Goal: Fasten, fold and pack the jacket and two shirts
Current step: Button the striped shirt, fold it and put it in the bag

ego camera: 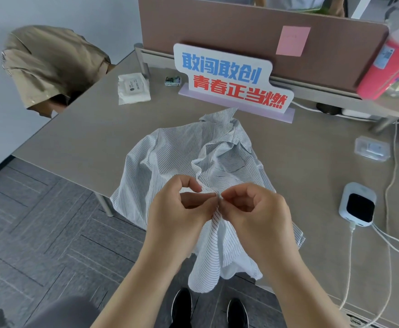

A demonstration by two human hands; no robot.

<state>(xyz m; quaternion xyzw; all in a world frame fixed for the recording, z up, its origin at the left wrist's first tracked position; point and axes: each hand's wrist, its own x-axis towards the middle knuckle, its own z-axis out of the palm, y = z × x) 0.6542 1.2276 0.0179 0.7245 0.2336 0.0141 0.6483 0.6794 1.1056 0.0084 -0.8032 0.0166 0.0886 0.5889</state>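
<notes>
1. Buttoning looks like the step in hand: the striped shirt [193, 166] lies collar-away on the tabletop [87, 129], its lower part spilling over the near edge, so the front opening faces the person and is easy to reach.
2. The left hand [182, 204] pinches one front edge of the shirt between thumb and forefinger; the right hand [255, 204] pinches the facing edge. Their fingertips meet at the placket, seemingly to push a button through its hole, though the button itself is too small to see.
3. The hem hangs free below the hands, past the near edge, which leaves the cloth slack enough to work.
4. A tan garment [49, 65], possibly the jacket, is draped over something beyond the tabletop's far left corner, well apart and apparently waiting its turn.
5. A slogan sign [231, 81] stands along the far edge, clear of the shirt.
6. Folding and packing appear not yet begun.
</notes>
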